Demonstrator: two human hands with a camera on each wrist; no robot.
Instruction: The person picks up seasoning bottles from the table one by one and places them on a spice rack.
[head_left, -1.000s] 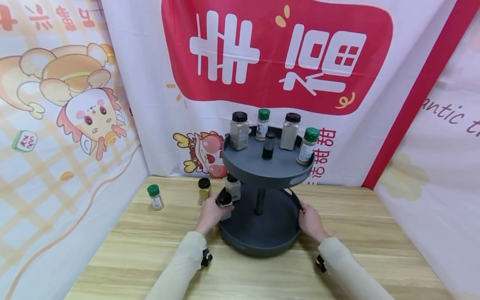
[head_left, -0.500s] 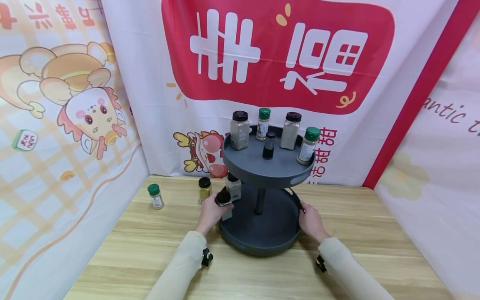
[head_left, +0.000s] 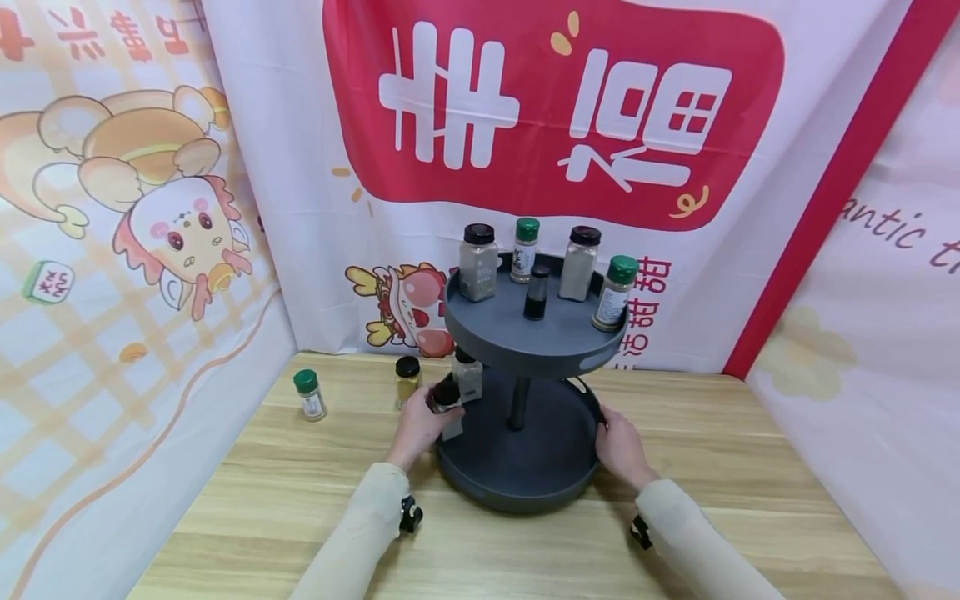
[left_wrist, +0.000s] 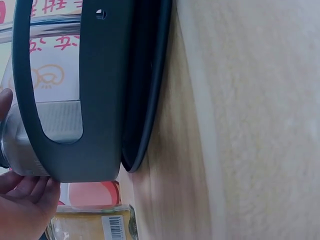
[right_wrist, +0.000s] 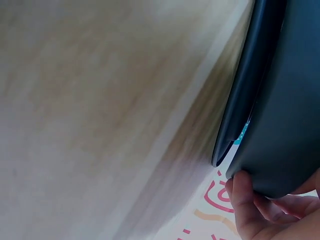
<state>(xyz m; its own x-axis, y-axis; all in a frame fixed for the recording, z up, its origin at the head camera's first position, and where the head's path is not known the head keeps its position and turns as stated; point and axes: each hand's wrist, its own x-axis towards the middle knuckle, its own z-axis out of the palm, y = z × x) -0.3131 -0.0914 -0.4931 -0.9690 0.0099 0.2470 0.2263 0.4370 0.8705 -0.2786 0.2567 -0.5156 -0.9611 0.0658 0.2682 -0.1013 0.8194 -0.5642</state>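
A dark grey two-tier round tray stand [head_left: 517,492] stands on the wooden table. My left hand [head_left: 416,421] grips a clear spice jar with a black lid [head_left: 447,393] at the left side of the lower tier. In the left wrist view that jar [left_wrist: 22,145] shows partly behind the tier's cut-out handle, with fingers [left_wrist: 37,192] on its side. On the stand's right side, my right hand [head_left: 624,446] holds the lower tier's rim; the right wrist view has its fingers [right_wrist: 245,200] curled at the wall. Behind the held jar, another black-lidded jar [head_left: 468,379] stands on the lower tier.
The upper tier [head_left: 517,333] carries several spice jars and a small dark bottle [head_left: 536,293]. A yellow-filled jar with a black lid [head_left: 407,382] stands on the table left of the stand. Farther left is a green-capped jar [head_left: 310,395]. Printed cloths [head_left: 322,275] hang behind and beside the table.
The held jar's lid has leaned slightly to the left along with my left hand. My right hand stays on the rim, and the other jars have not moved.
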